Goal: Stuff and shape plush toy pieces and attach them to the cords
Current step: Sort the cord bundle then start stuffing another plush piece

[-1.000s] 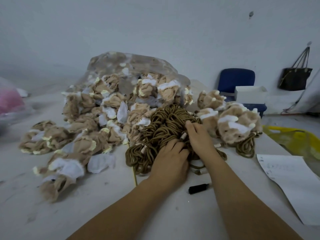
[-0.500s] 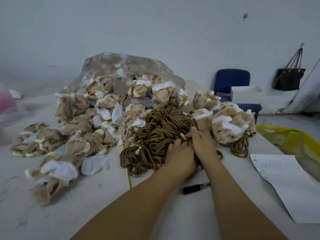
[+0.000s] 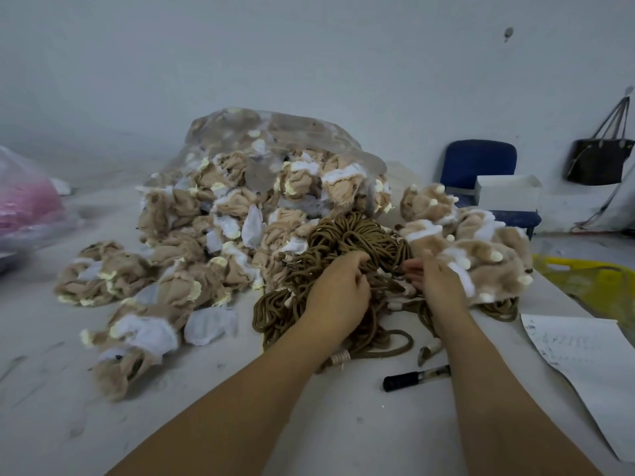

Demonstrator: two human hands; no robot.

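Note:
A tangled heap of olive-brown cords with pale end caps lies mid-table. My left hand rests on the heap with its fingers curled into the strands. My right hand is at the heap's right side, fingers pinching a cord near a white end piece. To the right sits a cluster of stuffed tan-and-white plush pieces with cords trailing under them. On the left, several flat unstuffed plush pieces spill from a clear plastic bag.
A black-handled tool lies on the grey table between my forearms. A written paper sheet lies at the right edge. A blue chair with a white box, a hanging bag, a yellow bag and a pink bag surround the table.
My hands have moved apart: the left now grips deeper into the cord heap, the right has shifted right to pinch a strand. The view moved closer.

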